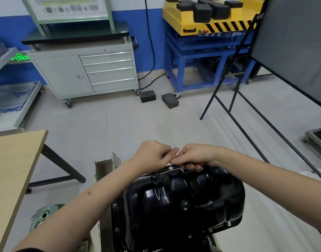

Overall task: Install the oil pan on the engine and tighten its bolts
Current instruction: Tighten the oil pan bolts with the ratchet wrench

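Workshop floor (137, 120) behind; both hands meeting at oil pan (183, 197) far edge, left hand (152, 155) and right hand (192, 157) fingers curled, pinching something too small to identify.

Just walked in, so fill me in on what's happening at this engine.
A person is fitting the black oil pan onto the engine. Both hands meet at its far edge: the left hand and the right hand have their fingers curled together over something small, too hidden to identify, likely a bolt. Several bolts already sit in the flange, such as one at the far edge and one at the near right corner. How tight they are cannot be told.
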A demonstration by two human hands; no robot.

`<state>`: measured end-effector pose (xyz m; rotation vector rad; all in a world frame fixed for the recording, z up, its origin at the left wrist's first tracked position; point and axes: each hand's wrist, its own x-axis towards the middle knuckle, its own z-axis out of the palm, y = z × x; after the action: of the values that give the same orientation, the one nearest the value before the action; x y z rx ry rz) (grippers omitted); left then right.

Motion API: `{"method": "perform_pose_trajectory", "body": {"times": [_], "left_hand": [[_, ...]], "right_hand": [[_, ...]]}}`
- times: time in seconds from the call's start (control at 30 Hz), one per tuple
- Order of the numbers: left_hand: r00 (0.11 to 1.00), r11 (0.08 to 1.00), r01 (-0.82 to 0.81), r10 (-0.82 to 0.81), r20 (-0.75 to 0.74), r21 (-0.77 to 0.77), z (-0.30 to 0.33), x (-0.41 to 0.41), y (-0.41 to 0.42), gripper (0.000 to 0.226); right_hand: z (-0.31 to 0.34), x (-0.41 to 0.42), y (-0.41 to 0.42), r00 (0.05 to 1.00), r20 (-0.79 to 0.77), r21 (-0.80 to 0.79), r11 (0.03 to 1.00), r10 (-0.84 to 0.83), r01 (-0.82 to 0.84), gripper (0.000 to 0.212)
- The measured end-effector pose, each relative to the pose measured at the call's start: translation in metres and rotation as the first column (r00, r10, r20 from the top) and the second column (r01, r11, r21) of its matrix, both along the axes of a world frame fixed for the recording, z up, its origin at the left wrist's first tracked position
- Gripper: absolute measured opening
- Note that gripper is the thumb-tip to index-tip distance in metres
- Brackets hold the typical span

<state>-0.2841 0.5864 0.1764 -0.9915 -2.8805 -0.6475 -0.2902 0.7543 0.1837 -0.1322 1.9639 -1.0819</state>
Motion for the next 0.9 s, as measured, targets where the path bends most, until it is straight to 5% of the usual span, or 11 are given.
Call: {"method": "perform_pose_trajectory", "body": {"times": [0.4, 0.5, 0.6, 0.67, 0.77, 0.83, 0.9], "left_hand": [[0.998, 0.991, -0.058, 0.055, 0.031, 0.120, 0.000, 0.002, -0.003, 0.050], [0.976, 0.965, -0.146, 0.104, 0.190, 0.219, 0.000, 0.001, -0.001, 0.054], [0.819, 0.717, -0.457, 0.109, 0.563, 0.526, 0.000, -0.008, -0.006, 0.045], [0.753, 0.627, -0.574, 0.151, 0.641, 0.526, -0.010, -0.015, -0.022, 0.035], [0.745, 0.910, -0.389, 0.218, 0.631, 0.145, -0.041, -0.017, -0.053, 0.018], [0.721, 0.980, -0.197, 0.154, 0.675, -0.012, -0.061, -0.015, -0.062, 0.023], [0.713, 0.991, -0.136, 0.108, 0.693, -0.015, -0.070, -0.014, -0.057, 0.025]], "right_hand": [[0.002, 0.015, -0.004, 0.985, -0.147, -0.017, 0.996, -0.089, 0.087, 0.039], [0.005, 0.013, -0.003, 0.974, -0.227, 0.012, 0.999, -0.027, 0.031, 0.035], [0.008, 0.011, -0.002, 0.922, -0.382, 0.045, 0.998, 0.060, -0.046, 0.031], [0.008, 0.010, -0.001, 0.869, -0.481, 0.082, 0.993, 0.113, -0.084, 0.030], [0.007, 0.009, -0.001, 0.824, -0.549, 0.122, 0.988, 0.142, -0.089, 0.024], [0.007, 0.006, -0.003, 0.811, -0.564, 0.139, 0.986, 0.152, -0.088, 0.022], [0.010, 0.001, -0.006, 0.811, -0.564, 0.145, 0.986, 0.154, -0.086, 0.022]]}}
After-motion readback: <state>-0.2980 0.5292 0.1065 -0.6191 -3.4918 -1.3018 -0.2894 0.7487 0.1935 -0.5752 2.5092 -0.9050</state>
